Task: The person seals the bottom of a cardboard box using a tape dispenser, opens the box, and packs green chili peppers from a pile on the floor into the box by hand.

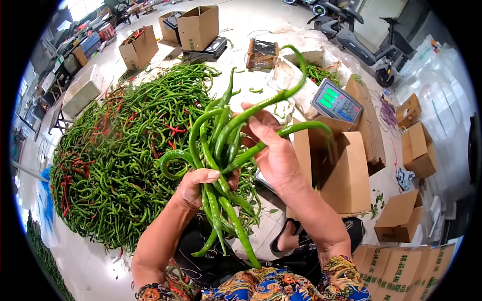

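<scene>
- Peppers, a bunch of long green ones (224,138), were held up at the centre of the frame, between both hands and above the lap.
- I saw the left hand (194,186), just below centre, closed around the middle of that bunch, its thumb across the front and the pepper ends hanging beneath.
- The right hand (277,158), right of centre, had its fingers curled about long peppers at the bunch's right side; how firmly, I could not tell from my end.
- Two of these curved well out past the right hand, one upward, one toward the right.
- On my feed, a broad pile (135,165) of green peppers covered the left half of the frame, with red peppers (175,129) scattered through it.
- Right of centre I made out an open cardboard box (346,175), with a scale display (335,103) lit green just above it.
- Behind the display, a white foam box (288,75) held more green peppers.
- At the upper centre, a brown carton (198,29) stood on a black scale (217,47).
- I had a parked scooter (356,40) at the upper right and a patterned shirt (271,286) along the bottom edge.
</scene>
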Demonstrator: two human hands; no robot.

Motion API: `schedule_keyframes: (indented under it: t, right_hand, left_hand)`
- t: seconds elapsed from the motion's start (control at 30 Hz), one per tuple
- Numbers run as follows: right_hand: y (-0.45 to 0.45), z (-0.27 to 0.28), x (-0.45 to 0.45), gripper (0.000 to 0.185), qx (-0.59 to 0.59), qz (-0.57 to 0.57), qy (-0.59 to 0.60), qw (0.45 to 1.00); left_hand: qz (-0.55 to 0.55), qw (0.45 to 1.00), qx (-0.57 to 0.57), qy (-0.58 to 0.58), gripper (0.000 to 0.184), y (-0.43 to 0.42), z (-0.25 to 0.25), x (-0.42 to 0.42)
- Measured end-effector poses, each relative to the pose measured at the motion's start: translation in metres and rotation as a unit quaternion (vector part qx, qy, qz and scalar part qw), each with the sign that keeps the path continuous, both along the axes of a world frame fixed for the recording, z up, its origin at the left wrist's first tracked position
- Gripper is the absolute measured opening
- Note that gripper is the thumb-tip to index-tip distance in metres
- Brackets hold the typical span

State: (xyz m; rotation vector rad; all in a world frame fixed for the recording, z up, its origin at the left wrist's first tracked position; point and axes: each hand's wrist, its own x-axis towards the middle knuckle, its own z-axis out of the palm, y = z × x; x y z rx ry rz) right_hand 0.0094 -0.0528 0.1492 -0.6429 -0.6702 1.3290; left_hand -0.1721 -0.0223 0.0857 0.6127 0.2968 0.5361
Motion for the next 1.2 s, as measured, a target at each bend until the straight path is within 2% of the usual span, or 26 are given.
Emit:
schedule_keyframes:
  t: [0.17,0.37,0.47,0.57,0.63,0.7,0.77,0.8,0.9,0.97,1.0,1.03,1.1,1.13,1.17,1.2]
  right_hand:
    - [0.001,-0.011,0.001,0.019,0.025,-0.074,-0.041,0.996]
    - [-0.001,-0.018,0.006,0.020,-0.046,-0.138,-0.080,0.986]
    - [0.003,-0.009,0.020,0.021,-0.044,-0.175,-0.153,0.972]
    - [0.013,0.001,0.056,0.019,-0.049,-0.240,-0.069,0.967]
    - [0.014,0.003,0.080,0.018,-0.035,-0.233,0.008,0.972]
    - [0.009,0.011,0.091,0.020,-0.069,-0.262,0.011,0.962]
    - [0.007,-0.001,0.124,0.019,-0.025,-0.278,-0.025,0.960]
    - [0.003,0.008,0.125,0.018,-0.035,-0.310,0.024,0.950]
    - [-0.013,0.005,0.148,0.021,-0.031,-0.388,-0.145,0.910]
    - [-0.029,0.000,0.162,0.021,-0.082,-0.396,-0.217,0.888]
    - [-0.037,-0.007,0.172,0.019,-0.116,-0.374,-0.264,0.882]
    - [-0.046,-0.014,0.186,0.030,-0.167,-0.314,-0.346,0.868]
    - [-0.073,-0.022,0.177,0.052,-0.178,-0.305,-0.573,0.740]
    - [-0.081,-0.058,0.205,0.071,-0.194,-0.245,-0.595,0.740]
    - [-0.080,-0.079,0.213,0.069,-0.271,-0.250,-0.761,0.533]
    - [-0.084,-0.073,0.198,0.070,-0.255,-0.225,-0.743,0.577]
  left_hand:
    - [0.047,0.997,0.020,0.055,0.060,-0.001,0.007,0.009]
    - [0.047,0.996,-0.017,0.078,0.061,0.001,0.010,0.017]
    - [0.048,0.995,-0.027,0.084,0.066,0.006,0.000,0.014]
    - [0.032,0.998,-0.019,0.056,0.062,0.010,-0.003,0.007]
    - [0.032,0.998,-0.050,0.011,0.053,0.015,-0.009,0.002]
    - [0.027,0.997,-0.072,-0.004,0.050,0.020,-0.016,0.000]
    - [0.014,0.995,-0.091,-0.029,0.049,0.022,-0.018,-0.001]
    - [0.013,0.995,-0.091,-0.038,0.049,0.023,-0.018,-0.001]
    - [0.032,0.994,-0.086,-0.052,0.049,0.023,-0.016,0.001]
    - [0.037,0.992,-0.103,-0.067,0.049,0.022,-0.015,0.000]
    - [0.032,0.991,-0.103,-0.077,0.048,0.024,-0.015,-0.001]
    - [0.026,0.991,-0.102,-0.087,0.047,0.025,-0.016,-0.001]
    - [0.024,0.987,-0.124,-0.096,0.046,0.024,-0.015,0.000]
    - [0.023,0.985,-0.135,-0.101,0.046,0.024,-0.015,0.000]
    - [0.035,0.986,-0.130,-0.099,0.046,0.023,-0.012,0.001]
    - [0.049,0.986,-0.125,-0.097,0.045,0.021,-0.009,0.003]
